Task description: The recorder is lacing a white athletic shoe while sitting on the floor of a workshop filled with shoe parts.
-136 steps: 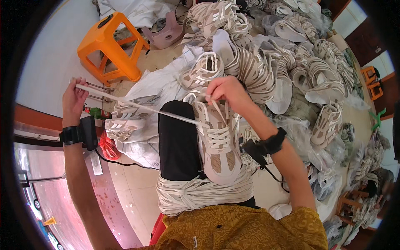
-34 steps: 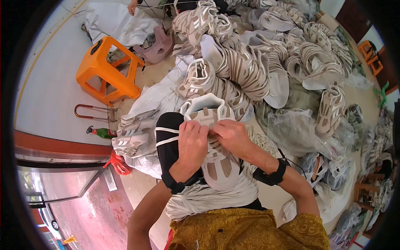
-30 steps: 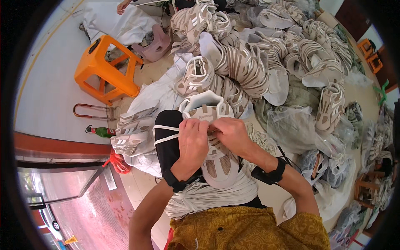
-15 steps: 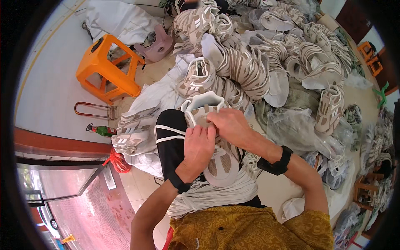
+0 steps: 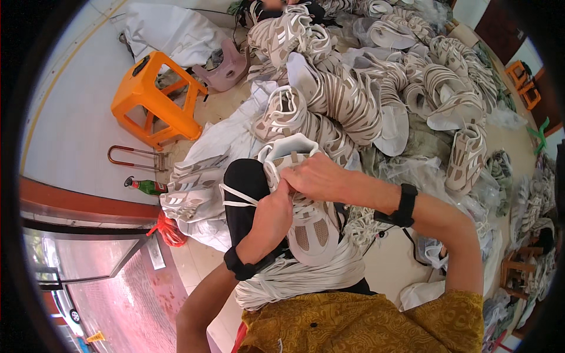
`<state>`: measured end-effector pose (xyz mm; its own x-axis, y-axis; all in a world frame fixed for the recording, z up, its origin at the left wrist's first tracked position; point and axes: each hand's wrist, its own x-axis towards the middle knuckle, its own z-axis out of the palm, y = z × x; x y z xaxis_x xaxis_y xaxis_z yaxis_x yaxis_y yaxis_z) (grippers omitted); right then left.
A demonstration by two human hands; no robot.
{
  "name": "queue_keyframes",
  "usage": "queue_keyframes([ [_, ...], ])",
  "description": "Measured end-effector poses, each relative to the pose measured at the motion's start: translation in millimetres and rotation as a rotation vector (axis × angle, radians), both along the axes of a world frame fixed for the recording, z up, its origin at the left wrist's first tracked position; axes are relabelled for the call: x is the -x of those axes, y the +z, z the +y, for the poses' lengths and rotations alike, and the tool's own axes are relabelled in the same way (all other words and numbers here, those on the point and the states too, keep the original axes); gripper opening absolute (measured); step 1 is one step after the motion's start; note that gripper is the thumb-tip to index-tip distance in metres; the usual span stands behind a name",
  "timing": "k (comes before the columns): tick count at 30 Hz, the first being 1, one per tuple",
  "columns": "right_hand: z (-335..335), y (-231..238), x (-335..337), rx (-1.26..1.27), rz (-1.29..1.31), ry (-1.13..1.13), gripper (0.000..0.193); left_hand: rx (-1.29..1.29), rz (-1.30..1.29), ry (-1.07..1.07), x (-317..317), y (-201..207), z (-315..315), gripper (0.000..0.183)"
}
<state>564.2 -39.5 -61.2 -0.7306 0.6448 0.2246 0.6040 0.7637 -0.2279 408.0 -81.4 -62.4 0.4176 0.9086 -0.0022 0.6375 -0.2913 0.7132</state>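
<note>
A beige and white sneaker upper (image 5: pixel 315 235) lies over my lap, toe toward me, its collar facing away. My left hand (image 5: pixel 273 215) is closed at its lacing area, and a white shoelace (image 5: pixel 238 194) loops out beside that hand across a black, rounded surface (image 5: pixel 244 176). From the right, my right hand (image 5: pixel 318 178) pinches at the same spot, its fingertips meeting those of the left; what lies between them is hidden. A thick bundle of white laces (image 5: pixel 306 273) rests on my lap below the toe.
Long nested stacks of similar shoe uppers (image 5: pixel 347 106) fill the floor ahead. An orange stool (image 5: pixel 156 97), a green bottle (image 5: pixel 147 186) and a red plastic bag (image 5: pixel 170 229) stand at the left. Clear plastic wrapping (image 5: pixel 412 170) lies right of the shoe.
Both hands have drawn together at the lacing area. My left hand has turned and risen slightly, and my right hand has moved a little left with its elbow farther out.
</note>
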Motion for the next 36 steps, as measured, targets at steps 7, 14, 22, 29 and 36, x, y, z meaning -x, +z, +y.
queue_keyframes([
  [7, -6.2, 15.0, -20.2, 0.033, -0.060, -0.065, 0.015, 0.048, -0.035, -0.043, 3.8, 10.7, 22.2, 0.013],
  [14, -11.1, -14.5, -20.7, 0.042, -0.022, -0.173, 0.011, -0.283, 0.374, -0.092, -12.3, 8.7, 26.2, 0.008],
  [22, -12.9, -15.4, -19.6, 0.040, 0.023, -0.197, 0.010, -0.591, 0.596, -0.207, -13.7, 4.4, 16.3, 0.004],
  [29, -8.4, -15.8, -21.2, 0.033, -0.030, -0.201, 0.008, -0.882, 0.711, -0.540, -9.1, 10.1, 31.4, 0.007],
  [36, -10.0, -12.4, -20.7, 0.004, 0.005, -0.181, 0.011, -0.849, 0.693, -0.577, -8.0, 12.4, 35.5, 0.007],
])
